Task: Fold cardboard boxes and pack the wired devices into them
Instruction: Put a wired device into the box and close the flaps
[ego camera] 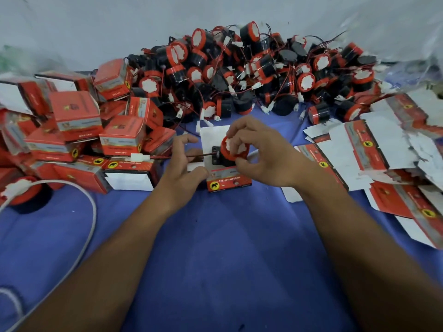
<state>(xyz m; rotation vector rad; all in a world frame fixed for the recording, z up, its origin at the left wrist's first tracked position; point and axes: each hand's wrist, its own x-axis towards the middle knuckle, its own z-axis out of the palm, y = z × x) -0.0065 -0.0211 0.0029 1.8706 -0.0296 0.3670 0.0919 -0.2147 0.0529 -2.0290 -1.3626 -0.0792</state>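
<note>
Two hands meet at mid-tabletop (pixel 215 236). The wired device (pixel 230 152) is pinched by its red rim in the right hand (pixel 261 159), directly above the open box (pixel 229 183). Its wire (pixel 203 154), stretched leftward, is held in the left hand (pixel 184 164), whose fingers are curled.

- 1 wired device (pixel 226 157), a round black body with a red rim and white face, is held tilted at the mouth of the open box (pixel 229 183), pinched by the right hand (pixel 261 156).
- Its thin wire runs left to a white plug (pixel 141 156).
- The open box is red with a yellow elephant badge and stands on the blue tabletop (pixel 215 236).
- A heap of devices (pixel 239 75) lies behind it.
- Folded boxes (pixel 76 116) are piled at the left.
- Flat boxes (pixel 374 149) are spread at the right.
</note>
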